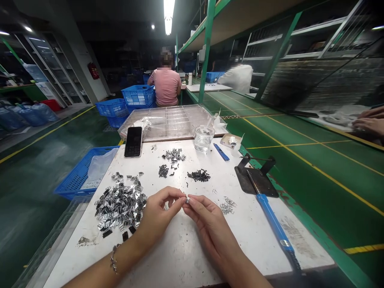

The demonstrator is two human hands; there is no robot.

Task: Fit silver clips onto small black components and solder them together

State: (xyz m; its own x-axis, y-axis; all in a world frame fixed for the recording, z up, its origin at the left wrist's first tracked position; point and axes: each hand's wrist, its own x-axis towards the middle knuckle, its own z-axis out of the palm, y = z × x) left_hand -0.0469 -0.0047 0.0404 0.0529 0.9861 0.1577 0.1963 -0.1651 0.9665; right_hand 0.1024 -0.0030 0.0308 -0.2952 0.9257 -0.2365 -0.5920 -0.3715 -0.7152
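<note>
Above the middle of the white table, my left hand (160,208) and my right hand (205,218) meet at their fingertips. Both pinch a tiny shiny metal part (187,199), mostly covered by the fingers. Left of my left hand lies a large heap of silver and black metal pieces (120,202). Beyond the hands are a pile of small black parts (199,175), another small black pile (163,171) and some silver parts (174,155). Thin silver bits (228,205) lie just right of my right hand.
A blue soldering iron (274,224) rests on a black metal stand (256,181) at the right. Farther back are a phone (133,142), a glass of water (203,140) and a blue tool (221,152). A blue crate (70,176) stands off the left edge. Two people sit ahead.
</note>
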